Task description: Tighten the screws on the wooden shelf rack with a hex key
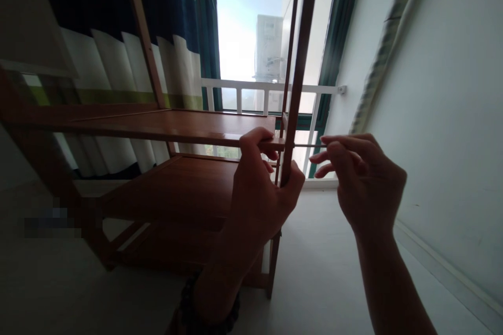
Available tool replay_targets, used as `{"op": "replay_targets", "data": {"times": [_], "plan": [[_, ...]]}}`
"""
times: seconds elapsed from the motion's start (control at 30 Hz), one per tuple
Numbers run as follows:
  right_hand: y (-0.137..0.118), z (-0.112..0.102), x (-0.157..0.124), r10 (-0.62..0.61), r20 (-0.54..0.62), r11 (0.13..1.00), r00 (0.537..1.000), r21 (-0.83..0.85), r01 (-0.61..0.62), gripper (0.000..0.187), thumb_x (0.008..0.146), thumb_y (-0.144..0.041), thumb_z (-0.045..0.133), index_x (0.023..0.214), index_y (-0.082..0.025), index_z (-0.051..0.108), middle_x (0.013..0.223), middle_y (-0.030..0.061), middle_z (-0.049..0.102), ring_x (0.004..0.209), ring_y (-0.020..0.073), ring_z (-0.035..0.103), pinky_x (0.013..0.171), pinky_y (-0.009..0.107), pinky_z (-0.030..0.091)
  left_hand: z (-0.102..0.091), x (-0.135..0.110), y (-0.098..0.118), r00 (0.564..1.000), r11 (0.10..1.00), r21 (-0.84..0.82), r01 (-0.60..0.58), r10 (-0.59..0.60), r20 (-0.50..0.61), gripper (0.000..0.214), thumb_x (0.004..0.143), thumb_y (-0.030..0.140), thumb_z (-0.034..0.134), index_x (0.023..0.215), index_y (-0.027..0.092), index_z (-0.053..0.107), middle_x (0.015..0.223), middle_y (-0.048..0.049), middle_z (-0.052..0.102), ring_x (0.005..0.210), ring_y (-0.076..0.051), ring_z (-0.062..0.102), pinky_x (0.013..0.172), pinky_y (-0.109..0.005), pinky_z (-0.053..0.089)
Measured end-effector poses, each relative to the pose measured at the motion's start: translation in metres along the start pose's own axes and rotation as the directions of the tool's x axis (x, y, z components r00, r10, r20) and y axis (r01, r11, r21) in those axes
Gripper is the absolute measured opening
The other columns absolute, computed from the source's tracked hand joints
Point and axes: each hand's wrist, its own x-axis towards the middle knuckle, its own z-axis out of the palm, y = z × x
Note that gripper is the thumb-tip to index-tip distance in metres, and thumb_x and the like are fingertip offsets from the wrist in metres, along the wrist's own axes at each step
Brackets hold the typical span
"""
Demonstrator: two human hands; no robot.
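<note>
A brown wooden shelf unit [204, 124] stands before me with several boards. My left hand [261, 183] grips its near right corner: the fingers curl over the end of the upper board and the thumb lies around the upright post [301, 63]. My right hand [363, 178], right of the post, pinches a thin metal rod [308, 145] between thumb and forefinger, its other fingers loosely bent. Level and straight, the rod meets the post's outer side near the board's height. Its far end is hidden in my fingers, so I cannot tell whether it has a handle.
Behind the unit are a window with a white railing [271, 85] and, at left, a striped curtain [168, 26]. A white wall [451, 115] rises close on the right, with a tied curtain [379, 57]. Pale floor [310, 272] lies below.
</note>
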Motion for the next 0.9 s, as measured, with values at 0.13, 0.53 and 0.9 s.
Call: {"op": "replay_targets", "data": {"times": [0.13,0.53,0.9], "plan": [[-0.005,0.007,-0.005,0.200,0.040,0.956,0.979,0.212,-0.204,0.012,0.085,-0.030,0.059,0.091,-0.024,0.066,0.055,-0.0061,0.055,0.046,0.0087,0.059,0.046,0.022,0.052,0.001,0.001,-0.001,1.000,1.000,0.007,0.005,-0.005,-0.012,0.050,0.072,0.017,0.063,0.112,0.022,0.034,0.098,-0.0034,0.051,0.077,-0.013,0.056,0.065,-0.027,0.051],[0.018,-0.027,0.010,0.006,0.563,0.805,0.826,0.487,-0.338,0.029,0.091,-0.024,0.049,0.117,-0.028,0.061,0.092,0.0022,0.068,0.069,0.0125,0.068,0.044,0.019,0.053,0.000,0.000,-0.001,1.000,1.000,0.008,-0.020,0.020,-0.014,0.049,0.071,0.018,0.065,0.110,0.021,0.034,0.100,-0.0047,0.051,0.075,-0.013,0.057,0.063,-0.027,0.051],[0.009,0.004,0.001,0.231,0.204,0.827,0.951,0.474,-0.302,0.029,0.086,-0.045,0.053,0.079,-0.019,0.065,0.054,-0.0030,0.056,0.051,0.0096,0.061,0.038,0.017,0.044,0.001,0.000,-0.001,1.000,1.000,0.012,-0.013,0.013,-0.020,0.049,0.072,0.016,0.063,0.112,0.021,0.034,0.095,-0.0026,0.051,0.075,-0.012,0.056,0.065,-0.026,0.051]]}}
